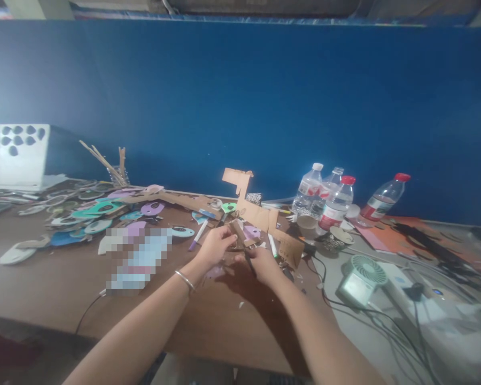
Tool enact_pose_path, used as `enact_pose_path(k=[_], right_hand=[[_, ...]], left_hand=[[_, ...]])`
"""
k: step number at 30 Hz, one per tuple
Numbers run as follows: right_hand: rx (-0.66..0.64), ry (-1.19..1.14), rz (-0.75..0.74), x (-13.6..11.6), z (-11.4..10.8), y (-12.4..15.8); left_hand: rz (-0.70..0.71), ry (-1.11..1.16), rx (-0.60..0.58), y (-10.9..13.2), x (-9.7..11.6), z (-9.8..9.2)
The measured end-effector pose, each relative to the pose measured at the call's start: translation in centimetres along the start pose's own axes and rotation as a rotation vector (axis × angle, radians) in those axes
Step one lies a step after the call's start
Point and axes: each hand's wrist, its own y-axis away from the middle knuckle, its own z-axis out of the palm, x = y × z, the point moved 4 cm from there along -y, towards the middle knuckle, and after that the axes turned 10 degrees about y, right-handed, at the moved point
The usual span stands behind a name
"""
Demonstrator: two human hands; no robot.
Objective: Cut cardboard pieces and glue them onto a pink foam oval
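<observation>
left hand (214, 247) fingers closed on small cardboard piece (238, 231) | right hand (263, 263) curled, pinching it from below, dark tool in grip, kind unclear | piece between hands, mid-work, unfinished | cardboard frame (260, 214) just behind, coloured cutouts (92, 214) far left, bottles (324, 200) right

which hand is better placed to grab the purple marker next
Left, probably. The left hand is just beside the purple marker; the right hand sits farther off, across the small cardboard piece both hands hold.
</observation>
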Motion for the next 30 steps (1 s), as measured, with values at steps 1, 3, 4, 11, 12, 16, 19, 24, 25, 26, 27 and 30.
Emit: enact_pose_path(k=[1, 3, 4, 11, 12, 16, 19, 24, 25, 26, 27, 30], right_hand=[[-0.002, -0.007, -0.004, 0.0, 0.0, 0.0], [-0.003, -0.028, -0.021, 0.0, 0.0, 0.1], [-0.008, -0.038, -0.028, 0.0, 0.0, 0.2], [-0.059, -0.109, -0.13, -0.4, -0.1, 0.3], [-0.051, -0.117, -0.146, -0.5, -0.2, 0.2], [-0.067, -0.109, -0.099, -0.4, -0.3, 0.1], [-0.041, -0.119, -0.105, -0.5, -0.4, 0.1], [-0.049, -0.158, -0.139, -0.5, -0.4, 0.1], [-0.054, -0.158, -0.144, -0.5, -0.4, 0.0], [-0.057, -0.15, -0.14, -0.4, -0.4, 0.0], [-0.058, -0.137, -0.127, -0.3, -0.4, 0.0], [-0.072, -0.085, -0.061, 0.0, -0.4, 0.0]], left_hand=[[-0.003, -0.004, -0.002, 0.0, 0.0, 0.0], [-0.018, 0.016, -0.02, 0.1, 0.1, 0.2], [-0.034, 0.035, -0.045, 0.3, 0.3, 0.5], [-0.069, 0.042, -0.132, 0.7, 1.1, 1.3], [-0.061, 0.034, -0.13, 0.6, 0.9, 1.3], [-0.064, 0.114, -0.157, 0.5, 0.3, 1.3], [-0.088, 0.158, -0.161, 0.5, 0.1, 1.4], [-0.098, 0.15, -0.116, 0.5, -0.3, 1.3], [-0.095, 0.133, -0.098, 0.5, -0.3, 1.3], [-0.088, 0.115, -0.084, 0.5, -0.4, 1.2], [-0.075, 0.102, -0.073, 0.5, -0.4, 1.1], [-0.056, 0.107, -0.09, 0.5, -0.4, 1.2]])
